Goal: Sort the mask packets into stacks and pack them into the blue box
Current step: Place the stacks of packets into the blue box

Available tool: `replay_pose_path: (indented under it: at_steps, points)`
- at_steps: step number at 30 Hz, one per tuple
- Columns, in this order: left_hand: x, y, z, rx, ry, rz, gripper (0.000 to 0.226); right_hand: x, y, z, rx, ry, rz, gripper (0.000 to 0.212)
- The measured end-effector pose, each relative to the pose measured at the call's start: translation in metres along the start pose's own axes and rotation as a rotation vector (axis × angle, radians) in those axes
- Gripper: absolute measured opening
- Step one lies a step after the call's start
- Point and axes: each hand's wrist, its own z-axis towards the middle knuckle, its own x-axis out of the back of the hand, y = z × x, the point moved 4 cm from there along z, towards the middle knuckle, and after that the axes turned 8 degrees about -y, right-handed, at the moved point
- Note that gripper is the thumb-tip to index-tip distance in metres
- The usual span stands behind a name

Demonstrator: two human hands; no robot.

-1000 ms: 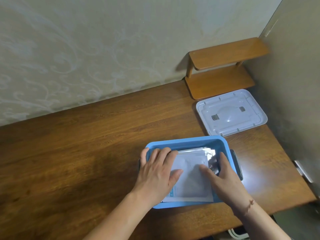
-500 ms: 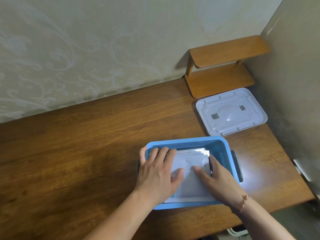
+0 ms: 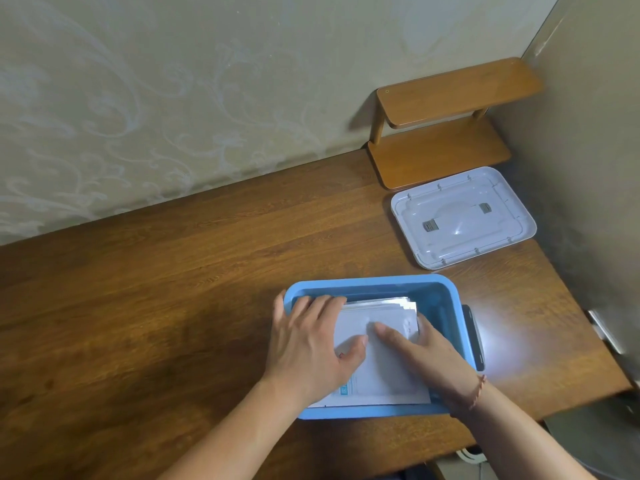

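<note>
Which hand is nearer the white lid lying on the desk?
Right. The right hand lies in the blue box on the side toward the white lid; the left hand presses the mask packets farther away.

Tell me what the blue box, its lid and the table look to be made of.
Blue box: smooth moulded plastic, going by its rounded rim and faint sheen. Lid: glossy white plastic with moulded ribs and glare. Table: brown wood or wood-look laminate; grain shows, but which is unclear.

Table (image 3: 173, 306): blue box (image 3: 446, 299) (lid (image 3: 462, 218) apart)
</note>
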Motion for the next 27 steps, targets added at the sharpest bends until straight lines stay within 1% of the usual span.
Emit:
replay_pose_path:
  at_steps: [1, 3, 4, 5, 6, 7, 9, 10, 11, 14, 18, 21, 23, 25, 27]
  points:
    - [0.0, 0.0, 0.0, 0.001, 0.001, -0.002, 0.057, -0.001, -0.001, -0.002, 0.016, -0.005, -0.011, 0.069]
    - [0.0, 0.001, -0.001, -0.007, -0.001, -0.001, 0.056, -0.004, -0.007, -0.008, 0.049, -0.018, 0.014, 0.046]
    - [0.0, 0.002, -0.001, -0.01, -0.002, 0.0, 0.055, -0.004, -0.008, -0.01, 0.056, -0.035, 0.029, 0.038]
    - [0.001, 0.002, 0.0, -0.01, -0.002, 0.001, 0.056, -0.002, -0.009, -0.012, 0.053, -0.044, 0.028, 0.037]
    - [0.001, 0.002, 0.0, -0.009, -0.001, -0.002, 0.057, 0.001, -0.009, -0.012, 0.046, -0.043, 0.012, 0.042]
    - [0.002, 0.002, 0.0, -0.012, 0.004, -0.012, 0.058, 0.005, -0.009, -0.01, 0.044, -0.018, -0.027, 0.052]
    - [0.003, 0.001, 0.0, -0.026, 0.013, -0.041, 0.059, 0.013, -0.011, -0.009, 0.055, 0.087, -0.204, 0.074]
    - [0.003, 0.001, 0.0, -0.034, 0.013, -0.05, 0.06, 0.016, -0.015, -0.009, 0.079, 0.128, -0.31, 0.081]
    - [0.003, 0.0, 0.0, -0.038, 0.011, -0.054, 0.06, 0.017, -0.019, -0.007, 0.108, 0.139, -0.402, 0.083]
    - [0.003, 0.0, 0.0, -0.04, 0.003, -0.045, 0.061, 0.017, -0.027, 0.001, 0.129, 0.069, -0.529, 0.078]
    - [0.002, -0.001, 0.001, -0.038, -0.008, -0.019, 0.061, 0.018, -0.036, 0.007, 0.054, 0.014, -0.551, 0.076]
    - [0.002, -0.001, 0.0, -0.037, 0.003, -0.013, 0.059, 0.017, -0.038, 0.004, 0.059, 0.047, -0.532, 0.064]
    - [0.001, 0.0, 0.0, -0.038, 0.002, -0.01, 0.059, 0.016, -0.036, 0.003, 0.071, 0.075, -0.497, 0.061]
    - [0.001, 0.001, 0.001, -0.041, 0.003, -0.01, 0.06, 0.017, -0.033, 0.002, 0.074, 0.089, -0.46, 0.062]
    - [0.002, 0.001, 0.002, -0.056, 0.023, -0.034, 0.062, 0.017, -0.026, -0.001, 0.063, 0.097, -0.333, 0.074]
